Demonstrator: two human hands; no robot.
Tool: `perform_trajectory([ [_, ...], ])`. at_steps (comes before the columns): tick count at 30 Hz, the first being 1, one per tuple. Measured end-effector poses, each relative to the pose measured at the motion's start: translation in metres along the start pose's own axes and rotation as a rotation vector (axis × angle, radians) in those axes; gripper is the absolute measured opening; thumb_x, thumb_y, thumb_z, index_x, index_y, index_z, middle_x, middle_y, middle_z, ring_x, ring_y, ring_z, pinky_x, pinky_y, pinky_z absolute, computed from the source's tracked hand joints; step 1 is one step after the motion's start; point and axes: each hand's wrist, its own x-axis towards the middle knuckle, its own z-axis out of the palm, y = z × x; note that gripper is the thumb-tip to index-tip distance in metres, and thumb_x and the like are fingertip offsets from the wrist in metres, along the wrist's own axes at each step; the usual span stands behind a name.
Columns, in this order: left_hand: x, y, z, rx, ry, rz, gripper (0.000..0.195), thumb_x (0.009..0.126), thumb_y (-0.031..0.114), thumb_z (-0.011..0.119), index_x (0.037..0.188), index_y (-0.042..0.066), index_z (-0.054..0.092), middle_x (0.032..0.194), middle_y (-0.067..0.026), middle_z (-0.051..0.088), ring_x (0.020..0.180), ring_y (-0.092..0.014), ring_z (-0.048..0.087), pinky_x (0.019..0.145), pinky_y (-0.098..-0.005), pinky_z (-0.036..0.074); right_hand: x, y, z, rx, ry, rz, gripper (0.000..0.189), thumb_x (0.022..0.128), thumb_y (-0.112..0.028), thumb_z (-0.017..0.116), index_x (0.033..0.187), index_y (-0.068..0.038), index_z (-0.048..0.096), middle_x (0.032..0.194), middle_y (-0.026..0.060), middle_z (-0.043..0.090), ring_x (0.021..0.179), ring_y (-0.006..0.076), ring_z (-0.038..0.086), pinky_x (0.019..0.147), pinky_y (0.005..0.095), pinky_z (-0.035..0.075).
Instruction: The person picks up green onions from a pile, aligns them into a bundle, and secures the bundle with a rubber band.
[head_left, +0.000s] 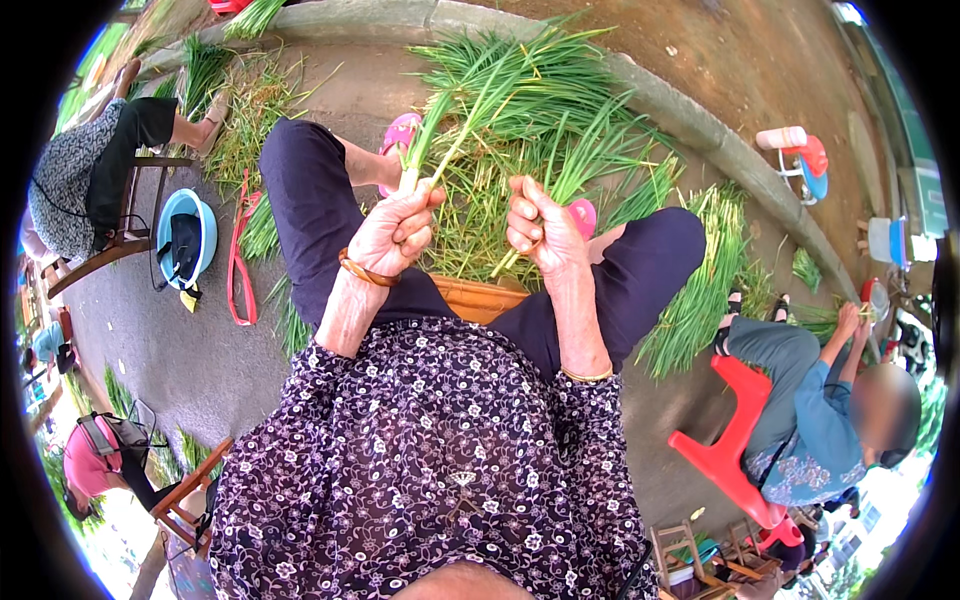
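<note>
My left hand (395, 231), with a brown bangle at the wrist, is closed around the pale stem ends of a few long green leafy stalks (427, 142). Opposite it, a short gap away, my right hand (541, 225) holds another small bunch of green stalks (576, 169); their pale ends stick out below the fist. Beyond both hands lies a large heap of green stalks (517, 82) on the ground. Loose yellow-green trimmings (472, 217) cover the ground between my feet, in front of an orange-brown wooden edge (476, 298).
More stalks (701, 277) lie beside my right knee. At left are a blue basin (208, 229) with a black item, and a red strap (238, 262). A person (806, 420) sits near a red plastic stool (724, 450) at right; another person (75, 180) sits at left. A stone kerb (675, 112) curves beyond.
</note>
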Motion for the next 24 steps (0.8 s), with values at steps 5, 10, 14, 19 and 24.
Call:
perform_trajectory([
  [5,0.001,-0.006,0.006,0.038,-0.036,-0.038,0.014,0.085,0.008,0.044,0.092,-0.004,0.046,0.069,-0.0017,0.05,0.037,-0.001,0.027,0.031,-0.0164,0.023,0.005,0.006,0.001,-0.017,0.036,-0.001,0.014,0.083,-0.015,0.051,0.089,-0.002,0.052,0.069,0.0024,0.049,0.041,0.0058,0.038,0.033,0.0221,0.037],
  [10,0.001,-0.023,0.004,0.174,-0.042,-0.009,0.014,0.084,0.01,0.048,0.096,0.002,0.047,0.08,-0.0022,0.054,0.038,0.0,0.027,0.031,-0.0147,0.024,0.005,0.012,0.016,-0.08,0.054,-0.034,0.021,0.081,-0.011,0.052,0.099,-0.001,0.051,0.083,0.0061,0.054,0.051,0.0095,0.047,0.037,0.0238,0.041],
  [14,-0.001,-0.034,0.01,0.299,0.0,0.038,0.013,0.083,0.011,0.05,0.093,0.003,0.05,0.075,0.0008,0.055,0.038,0.001,0.026,0.032,-0.0142,0.021,0.005,0.013,0.017,-0.17,0.015,-0.062,0.024,0.081,-0.019,0.053,0.097,-0.001,0.051,0.085,0.0051,0.055,0.059,0.0101,0.052,0.045,0.0248,0.045],
  [19,0.0,-0.035,0.011,0.331,0.041,0.071,0.013,0.082,0.011,0.051,0.093,0.003,0.051,0.061,0.0048,0.047,0.037,0.001,0.026,0.032,-0.0146,0.019,0.001,0.013,0.025,-0.323,-0.025,-0.081,0.027,0.081,-0.025,0.054,0.094,0.0,0.053,0.08,0.0029,0.054,0.062,0.0084,0.051,0.05,0.023,0.043],
  [24,-0.001,-0.035,0.011,0.387,0.065,0.076,0.012,0.081,0.011,0.052,0.092,0.004,0.052,0.056,0.0069,0.042,0.037,0.0,0.026,0.033,-0.0151,0.019,0.001,0.013,0.019,-0.346,-0.017,-0.058,0.026,0.081,-0.026,0.053,0.09,-0.001,0.054,0.074,0.0015,0.052,0.06,0.0089,0.049,0.051,0.0231,0.042],
])
